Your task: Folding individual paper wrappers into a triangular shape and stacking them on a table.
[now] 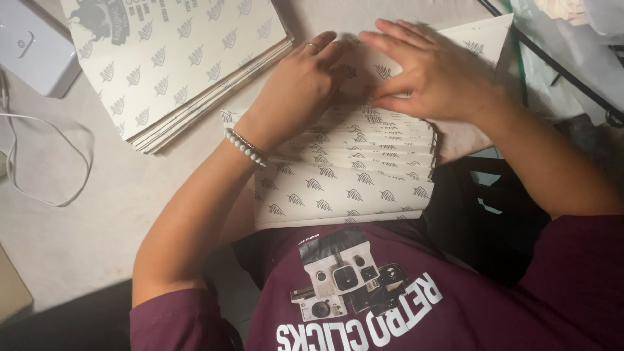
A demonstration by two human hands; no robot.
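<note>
both hands, left hand (pixel 300 88) and right hand (pixel 426 75), press flat with fingers spread on the fanned paper bags (pixel 354 175) mid-frame; firm, even pressure keeps creases crisp.

Under the fingers (pixel 390 39) of both hands, the paper bags (pixel 344 188) were cream, printed all over with small grey leaf marks in slanting rows. Up and to the side of the fingertips, the stack of flat sheets (pixel 175 58) carried the same grey leaves on cream, with a dark grey emblem at one corner. Below the fingers, the bracelet (pixel 246 146) was of white beads. The shirt (pixel 403 292) was maroon with white lettering and a grey-and-black camera print. The table (pixel 84 221) was pale beige, the cord (pixel 45 156) white.
</note>
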